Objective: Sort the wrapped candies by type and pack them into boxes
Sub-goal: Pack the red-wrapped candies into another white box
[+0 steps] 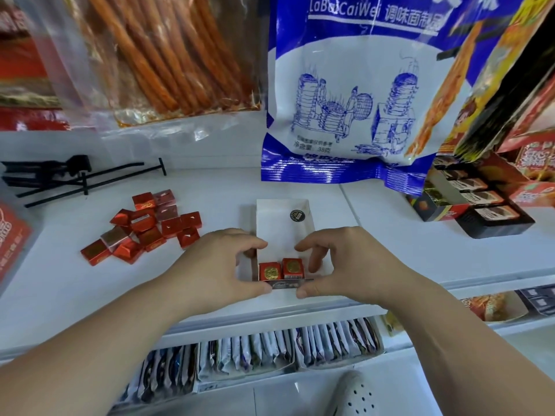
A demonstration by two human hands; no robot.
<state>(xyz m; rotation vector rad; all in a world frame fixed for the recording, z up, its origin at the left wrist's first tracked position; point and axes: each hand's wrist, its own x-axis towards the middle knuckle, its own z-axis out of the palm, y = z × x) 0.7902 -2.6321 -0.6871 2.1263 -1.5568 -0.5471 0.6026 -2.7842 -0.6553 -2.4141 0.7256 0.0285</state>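
A white open box (pixel 282 223) lies on the white shelf, with a round dark sticker on its inside. Two red foil-wrapped candies (pixel 280 271) with gold round marks sit side by side at the box's near end. My left hand (pixel 222 262) grips the box's near left corner, thumb on the front edge and fingers curled over the left wall. My right hand (pixel 333 259) grips the near right corner the same way. A pile of several red and pinkish wrapped candies (pixel 147 228) lies loose on the shelf to the left.
Large snack bags hang over the shelf: an orange-stick bag (pixel 156 61) and a blue-white bag (pixel 351 94). Black plastic hooks (pixel 69 175) lie at the left. Dark display boxes (pixel 477 205) stand at the right. Sachets fill the lower shelf (pixel 270 346).
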